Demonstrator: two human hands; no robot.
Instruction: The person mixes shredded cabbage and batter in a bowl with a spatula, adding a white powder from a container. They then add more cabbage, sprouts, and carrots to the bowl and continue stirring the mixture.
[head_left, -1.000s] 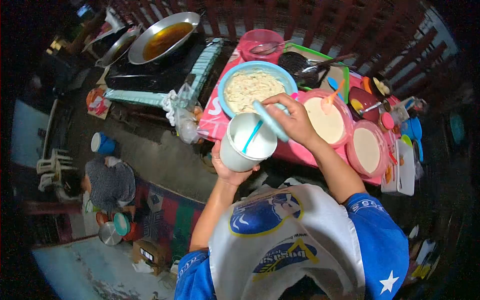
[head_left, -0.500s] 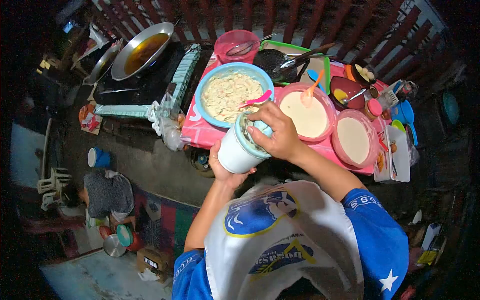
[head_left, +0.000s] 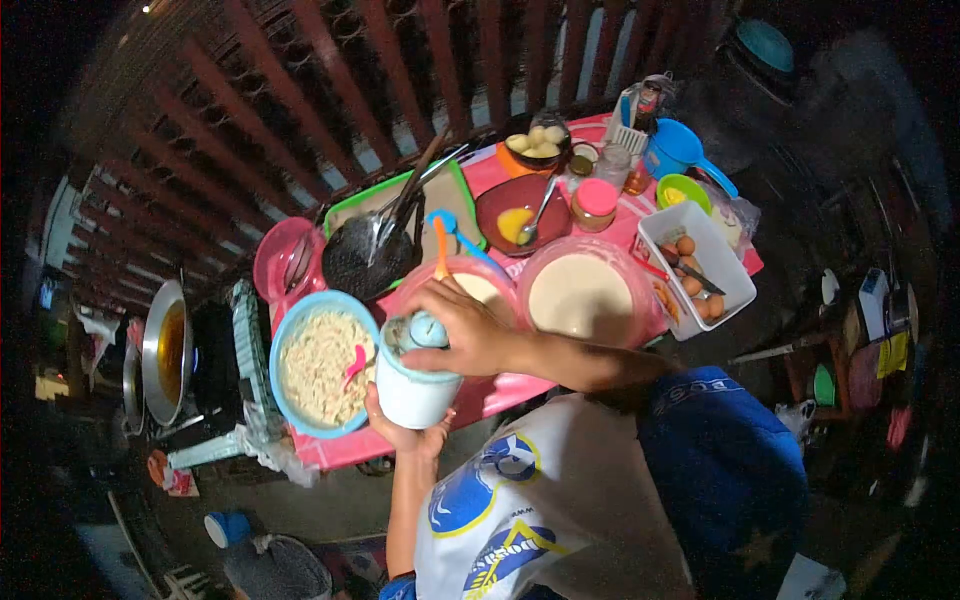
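My left hand (head_left: 408, 432) is wrapped around the lower part of a white tub (head_left: 418, 398), holding it tilted from below. My right hand (head_left: 465, 328) lies over the tub's mouth, its fingers closed around a light-blue rounded piece (head_left: 428, 330) whose exact kind I cannot make out. Smears coat the inside of the rim. Left of the tub stands a light-blue basin (head_left: 278, 395) of pale chunky mixture (head_left: 315, 368), a pink spoon (head_left: 355, 367) resting in it. Partly behind my right hand is a pink bowl of pale batter (head_left: 480, 291), with an orange spoon (head_left: 441, 250).
Another batter bowl (head_left: 580, 300) stands to the right, near a white bin of eggs (head_left: 735, 290). Farther back are a dark red bowl (head_left: 490, 215), jars, a blue dipper (head_left: 675, 150) and a green tray (head_left: 455, 180). A wok of oil (head_left: 172, 350) sits at left; a person (head_left: 280, 570) is below.
The view has turned to the right, so the table's right side shows more fully. Both hands still hold the tub and have shifted with it toward the batter bowls.
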